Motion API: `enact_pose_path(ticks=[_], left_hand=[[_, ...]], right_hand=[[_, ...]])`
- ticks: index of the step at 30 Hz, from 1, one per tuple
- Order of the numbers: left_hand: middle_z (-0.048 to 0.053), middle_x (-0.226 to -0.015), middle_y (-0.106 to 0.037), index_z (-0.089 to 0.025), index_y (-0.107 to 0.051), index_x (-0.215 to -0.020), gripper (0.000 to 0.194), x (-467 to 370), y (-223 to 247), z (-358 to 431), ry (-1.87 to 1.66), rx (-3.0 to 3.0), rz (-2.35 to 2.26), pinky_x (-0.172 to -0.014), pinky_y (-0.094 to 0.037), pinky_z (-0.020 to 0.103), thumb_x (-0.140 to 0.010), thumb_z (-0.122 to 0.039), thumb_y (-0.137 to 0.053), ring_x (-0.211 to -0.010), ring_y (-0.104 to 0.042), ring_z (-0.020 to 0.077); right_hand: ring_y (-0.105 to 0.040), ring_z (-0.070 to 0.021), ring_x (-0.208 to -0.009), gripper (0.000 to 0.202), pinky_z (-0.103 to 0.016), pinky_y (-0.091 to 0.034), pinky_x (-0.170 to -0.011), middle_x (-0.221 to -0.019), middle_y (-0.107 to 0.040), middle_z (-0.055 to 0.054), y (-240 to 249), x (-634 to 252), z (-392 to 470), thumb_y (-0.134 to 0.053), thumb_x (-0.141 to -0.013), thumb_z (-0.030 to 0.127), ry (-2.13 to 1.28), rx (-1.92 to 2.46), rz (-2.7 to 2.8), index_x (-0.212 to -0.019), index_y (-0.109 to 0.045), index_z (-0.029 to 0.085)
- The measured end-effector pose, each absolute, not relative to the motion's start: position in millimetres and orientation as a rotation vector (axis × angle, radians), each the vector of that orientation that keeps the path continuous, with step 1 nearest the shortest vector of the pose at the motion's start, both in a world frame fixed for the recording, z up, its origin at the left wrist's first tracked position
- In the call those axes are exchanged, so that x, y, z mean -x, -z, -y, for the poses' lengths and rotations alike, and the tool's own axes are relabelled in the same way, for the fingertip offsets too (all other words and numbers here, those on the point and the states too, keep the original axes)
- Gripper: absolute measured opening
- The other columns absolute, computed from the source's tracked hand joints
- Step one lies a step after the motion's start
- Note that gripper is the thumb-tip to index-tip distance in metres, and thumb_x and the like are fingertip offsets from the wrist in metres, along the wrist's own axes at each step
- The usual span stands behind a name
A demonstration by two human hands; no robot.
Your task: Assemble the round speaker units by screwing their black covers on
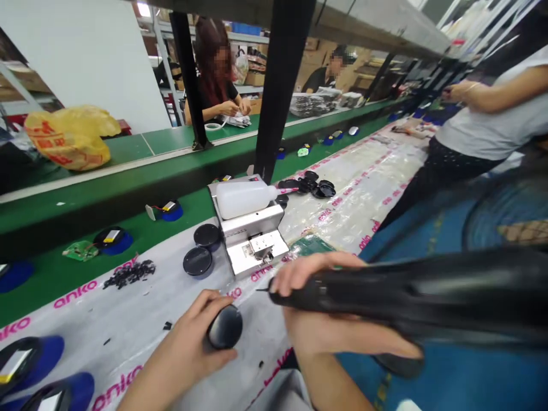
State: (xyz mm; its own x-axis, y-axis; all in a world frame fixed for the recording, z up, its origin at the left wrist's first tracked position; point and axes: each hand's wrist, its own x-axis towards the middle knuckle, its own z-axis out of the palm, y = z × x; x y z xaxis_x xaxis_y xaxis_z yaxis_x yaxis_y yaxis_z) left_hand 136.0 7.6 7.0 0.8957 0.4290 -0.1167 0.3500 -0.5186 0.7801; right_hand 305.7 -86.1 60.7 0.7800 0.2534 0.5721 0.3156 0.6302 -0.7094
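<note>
My left hand [190, 339] grips a black round housing [226, 327] between thumb and fingers, its smooth face turned toward me. In my right hand [314, 337] is a black electric screwdriver [377, 288], lying almost level, its thin bit pointing left. The bit is just above and to the right of the housing, apart from it. Behind both hands stands a silver screw feeder [254, 237] with a white plastic bottle [246, 198] lying on top. Two black round parts [197, 261] rest left of the feeder.
A pile of small black pieces [131, 274] lies on the printed plastic sheet [77, 294]. Blue-and-black round units [113, 240] line the green belt. Black parts [314, 184] sit beyond the feeder, near a dark post [282, 85]. A person [492, 114] stands at right; others sit across.
</note>
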Motion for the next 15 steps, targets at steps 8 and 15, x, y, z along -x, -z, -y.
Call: enact_pose_path(ticks=[8, 15], left_hand=[[0.006, -0.129, -0.062, -0.035, -0.062, -0.128, 0.058, -93, -15, 21, 0.001, -2.596, -0.830, -0.076, -0.063, 0.028, -0.075, -0.012, -0.060, -0.098, -0.075, 0.0245], [0.001, -0.132, -0.070, -0.046, -0.059, -0.136, 0.056, -49, -30, 23, -0.261, -2.758, -1.020, -0.064, -0.064, 0.024, -0.082, -0.031, -0.063, -0.096, -0.078, 0.0253]], right_hand=[[-0.059, -0.0173, -0.078, 0.029, -0.042, -0.053, -0.082, -0.087, -0.060, 0.002, -20, -315, 125, -0.067, -0.093, 0.028, -0.080, 0.818, 0.733, -0.117, -0.050, 0.029], [-0.064, -0.0213, -0.086, 0.030, -0.053, -0.051, -0.098, -0.082, -0.063, 0.004, 7, -292, 113, -0.078, -0.085, 0.029, -0.349, 0.811, 0.988, -0.101, -0.053, 0.035]])
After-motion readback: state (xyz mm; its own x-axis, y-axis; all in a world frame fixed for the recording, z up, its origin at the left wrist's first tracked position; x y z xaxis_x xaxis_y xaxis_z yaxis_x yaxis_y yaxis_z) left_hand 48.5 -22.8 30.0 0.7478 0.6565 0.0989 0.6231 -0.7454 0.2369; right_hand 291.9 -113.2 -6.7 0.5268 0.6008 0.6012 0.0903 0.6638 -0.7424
